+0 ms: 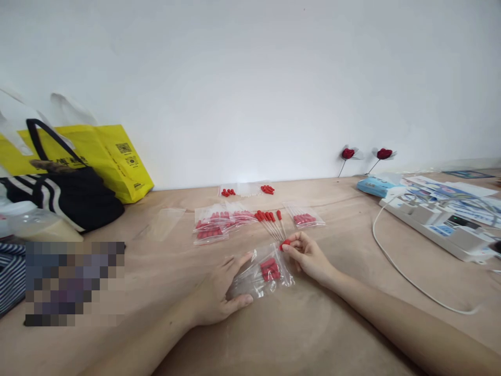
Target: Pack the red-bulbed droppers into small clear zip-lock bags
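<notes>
A clear zip bag with several red-tipped sticks lies on the table in front of me. My left hand rests on its left side, thumb and fingers spread apart. At the bag's upper right, my right hand pinches a red tip between thumb and fingers. Just beyond it, several loose red-tipped sticks are fanned out. Filled clear bags lie behind to the left, and another filled bag lies to the right. Small red pieces sit near the wall.
At left are a yellow bag, a black bag and a bottle. At right, a white power strip trails a cable beside a blue packet. Two red flowers stand by the wall.
</notes>
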Tool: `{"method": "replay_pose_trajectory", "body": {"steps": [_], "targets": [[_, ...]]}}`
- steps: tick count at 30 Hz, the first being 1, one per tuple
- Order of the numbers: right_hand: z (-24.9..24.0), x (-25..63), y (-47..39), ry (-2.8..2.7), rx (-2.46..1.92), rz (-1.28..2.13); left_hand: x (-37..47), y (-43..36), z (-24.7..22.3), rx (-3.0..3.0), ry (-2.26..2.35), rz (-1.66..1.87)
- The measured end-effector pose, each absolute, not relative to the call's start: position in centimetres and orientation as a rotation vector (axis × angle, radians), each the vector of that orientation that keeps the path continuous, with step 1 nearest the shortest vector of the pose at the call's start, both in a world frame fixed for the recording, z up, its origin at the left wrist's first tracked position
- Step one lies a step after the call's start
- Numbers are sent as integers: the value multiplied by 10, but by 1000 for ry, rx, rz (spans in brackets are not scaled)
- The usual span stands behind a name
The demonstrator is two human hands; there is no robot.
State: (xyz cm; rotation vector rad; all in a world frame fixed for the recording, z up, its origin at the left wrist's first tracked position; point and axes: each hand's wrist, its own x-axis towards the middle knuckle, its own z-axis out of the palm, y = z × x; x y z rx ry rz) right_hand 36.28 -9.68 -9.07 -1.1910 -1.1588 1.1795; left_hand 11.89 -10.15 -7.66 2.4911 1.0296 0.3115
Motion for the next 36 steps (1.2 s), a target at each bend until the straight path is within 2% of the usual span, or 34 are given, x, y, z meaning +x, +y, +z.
{"method": "replay_pose_trajectory", "body": {"steps": [8,22,24,28,31,36], "targets": [[-94,367,-89,-1393,-1131,1446,119,-102,-76,2463,1062,283],[-88,368,-78,-1660,-1313,1437,120,-101,-75,2537,1018,309],[-83,374,-69,-1690,-1435,1307,121,-101,-74,2545,1007,309],[-69,386,-34,-1720,-1752,657,121,-101,-73,2570,963,292],[-64,385,-4,-1682,-1855,514,121,-100,-73,2568,952,301],[-70,365,20,-1646,-1938,485,120,-102,-73,2542,968,290]]}}
